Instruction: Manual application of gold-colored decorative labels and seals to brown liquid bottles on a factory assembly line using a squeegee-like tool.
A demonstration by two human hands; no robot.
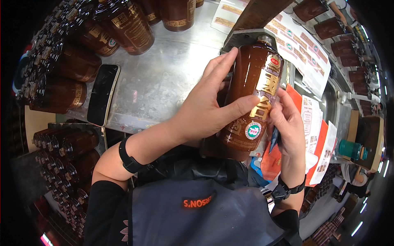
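Observation:
A glossy brown glass bottle (241, 88) with raised gold characters, a small red mark and a round green-and-white sticker (253, 130) leans in front of me, neck pointing away. My left hand (217, 96) is closed around its left side, thumb laid across the front and fingers behind it. Against the bottle's right edge, my right hand (288, 121) has its thumb and fingers bent together. Just below those fingers shows a dark blue pointed thing (273, 140), partly hidden; I cannot tell whether it is held. A dark bracket (244, 37) stands behind the bottle's neck.
Brown bottles (125, 26) crowd the left side of the metal table (141, 88), with a black phone (103, 95) near them. Sticker sheets (305, 51) lie at the far right. Papers and an orange sheet (294, 96) lie beside my right hand. More bottles (67, 143) stand lower left.

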